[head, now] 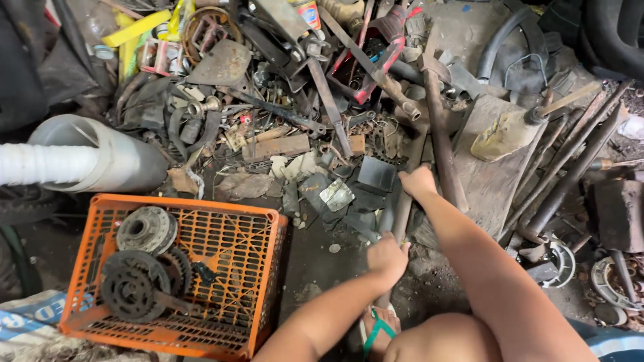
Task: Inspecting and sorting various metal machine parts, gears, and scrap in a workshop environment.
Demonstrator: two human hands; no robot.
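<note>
My left hand (388, 258) is closed around the lower end of a long grey metal bar (402, 211) that lies on the dirty floor among scrap. My right hand (417, 181) grips the same bar higher up, fingers curled over it. Just left of my right hand lie a dark square metal box (376, 175) and a crumpled shiny sheet piece (337, 194). A rusty rod (439, 144) runs alongside the bar on its right. My foot in a green-strapped sandal (379, 332) sits below my left hand.
An orange plastic crate (255, 268) at lower left holds gear sprockets (134, 285). A grey and white pipe (80, 161) lies at left. A worn wooden board (493, 184) carries a yellowish oil can (503, 134). Rusty rods (570, 167) lean at right. Scrap metal fills the back.
</note>
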